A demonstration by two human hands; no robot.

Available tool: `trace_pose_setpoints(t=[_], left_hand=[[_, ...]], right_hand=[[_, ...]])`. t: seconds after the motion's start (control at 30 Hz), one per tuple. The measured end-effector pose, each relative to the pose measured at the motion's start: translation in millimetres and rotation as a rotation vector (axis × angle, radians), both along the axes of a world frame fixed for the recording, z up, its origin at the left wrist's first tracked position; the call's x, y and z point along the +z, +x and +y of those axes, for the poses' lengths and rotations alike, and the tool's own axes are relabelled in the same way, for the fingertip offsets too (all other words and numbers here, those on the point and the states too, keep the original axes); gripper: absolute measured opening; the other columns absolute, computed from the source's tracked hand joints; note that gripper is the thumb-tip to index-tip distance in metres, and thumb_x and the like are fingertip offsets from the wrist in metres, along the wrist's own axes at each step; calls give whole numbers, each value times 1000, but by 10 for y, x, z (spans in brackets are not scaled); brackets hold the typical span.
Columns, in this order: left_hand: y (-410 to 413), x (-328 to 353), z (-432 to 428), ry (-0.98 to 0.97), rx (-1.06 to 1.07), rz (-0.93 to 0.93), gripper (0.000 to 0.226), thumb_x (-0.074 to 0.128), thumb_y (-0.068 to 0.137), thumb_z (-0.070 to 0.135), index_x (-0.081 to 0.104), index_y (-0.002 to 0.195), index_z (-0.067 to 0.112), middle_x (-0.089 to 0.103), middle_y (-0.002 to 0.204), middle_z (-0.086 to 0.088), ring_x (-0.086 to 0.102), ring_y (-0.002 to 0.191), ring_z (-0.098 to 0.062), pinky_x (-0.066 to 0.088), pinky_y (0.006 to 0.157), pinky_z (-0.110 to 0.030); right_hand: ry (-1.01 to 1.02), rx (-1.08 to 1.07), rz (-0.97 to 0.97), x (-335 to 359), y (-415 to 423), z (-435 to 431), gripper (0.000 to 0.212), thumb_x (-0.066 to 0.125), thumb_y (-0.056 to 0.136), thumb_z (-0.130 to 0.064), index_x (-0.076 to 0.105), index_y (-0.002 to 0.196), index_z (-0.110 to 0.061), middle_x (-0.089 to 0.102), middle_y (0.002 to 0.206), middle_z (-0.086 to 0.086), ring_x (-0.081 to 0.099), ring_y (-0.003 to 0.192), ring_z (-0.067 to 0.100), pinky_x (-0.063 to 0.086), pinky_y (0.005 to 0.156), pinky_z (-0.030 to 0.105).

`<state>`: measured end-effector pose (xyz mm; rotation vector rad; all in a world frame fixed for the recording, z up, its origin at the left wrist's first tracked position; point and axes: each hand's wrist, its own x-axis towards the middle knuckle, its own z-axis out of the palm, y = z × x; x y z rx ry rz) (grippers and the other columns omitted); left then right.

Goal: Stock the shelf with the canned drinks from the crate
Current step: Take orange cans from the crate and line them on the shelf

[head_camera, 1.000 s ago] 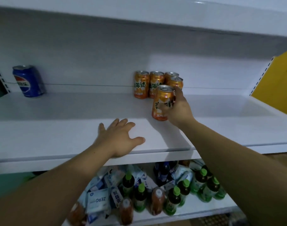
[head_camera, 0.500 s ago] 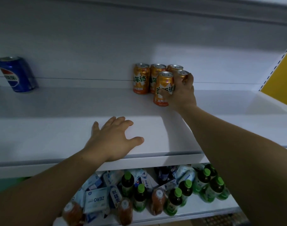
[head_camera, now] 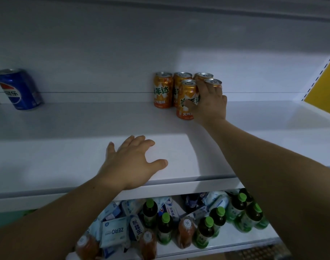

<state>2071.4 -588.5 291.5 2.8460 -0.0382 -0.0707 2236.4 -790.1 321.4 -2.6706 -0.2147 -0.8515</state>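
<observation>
Several orange cans (head_camera: 162,90) stand grouped at the back middle of the white shelf (head_camera: 66,124). My right hand (head_camera: 209,104) grips the front orange can (head_camera: 186,96), which stands on the shelf just before the group; the thumb lies across its label and the fingers wrap its far side, reaching the cans behind. My left hand (head_camera: 134,162) rests flat on the shelf's front part, fingers spread, holding nothing. The crate is out of view.
A blue cola can (head_camera: 17,89) stands at the shelf's far left by the back wall. On the lower shelf (head_camera: 226,246) lie green-capped bottles (head_camera: 203,231), orange-brown bottles and white packets. A yellow panel (head_camera: 323,85) borders the right end.
My right hand has carried the orange can back along the shelf and set it down against the group. The left hand has stayed put.
</observation>
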Motion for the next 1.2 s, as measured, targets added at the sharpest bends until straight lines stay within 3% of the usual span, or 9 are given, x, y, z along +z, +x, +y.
trace_pose_setpoints(t=[0.17,0.33,0.6,0.7,0.8,0.9,1.03,1.2], left_hand=[[1,0,-3,-4,0,1,74,34,83,74,20,147,42,6,159,15,-3,146,-7,-7,117,-51],[-1,-12,1,10,-3,6,74,33,84,75,18,148,42,5,160,15,-4,146,-7,-8,117,-51],[27,-16,11,31,-8,15,75,32,84,75,18,148,40,6,160,14,-2,147,-10,-6,116,-54],[34,7,4,37,-14,21,76,31,84,75,18,149,38,8,160,11,1,147,-12,-4,116,-55],[-12,51,4,44,-20,50,76,30,85,74,18,150,36,8,161,8,2,147,-15,-3,116,-55],[-71,161,-58,79,-57,78,77,35,86,72,21,150,31,12,160,5,8,147,-18,5,117,-54],[-197,422,-639,2,-243,78,80,47,82,70,29,148,28,25,157,5,30,140,-19,25,113,-48],[-546,586,-1708,-5,-532,36,77,53,83,65,31,147,28,28,156,3,32,139,-22,30,112,-44]], right_hand=[[-84,-96,-24,-6,72,-13,70,60,83,-55,38,143,-27,26,152,10,17,142,33,16,112,54],[-81,-91,3,-28,107,42,72,60,86,-51,33,145,-19,29,151,11,17,143,38,23,111,56],[3,-32,132,64,9,-11,84,60,84,-57,19,151,-28,16,159,5,3,148,31,12,116,59],[19,-54,185,134,-244,-127,88,59,82,-61,17,152,-26,20,157,5,12,146,28,17,117,51],[-15,-36,269,225,-622,-353,79,56,85,-60,29,148,-21,39,146,9,34,135,29,33,107,43],[-83,-76,392,373,-1031,-658,75,53,88,-61,32,147,-19,42,145,10,40,131,31,40,102,44],[-92,-191,510,547,-1591,-1121,78,50,90,-63,26,151,-20,38,149,11,45,128,34,44,100,44],[-86,-342,547,561,-2455,-1763,77,51,91,-61,25,151,-21,41,148,11,52,120,32,48,92,42]])
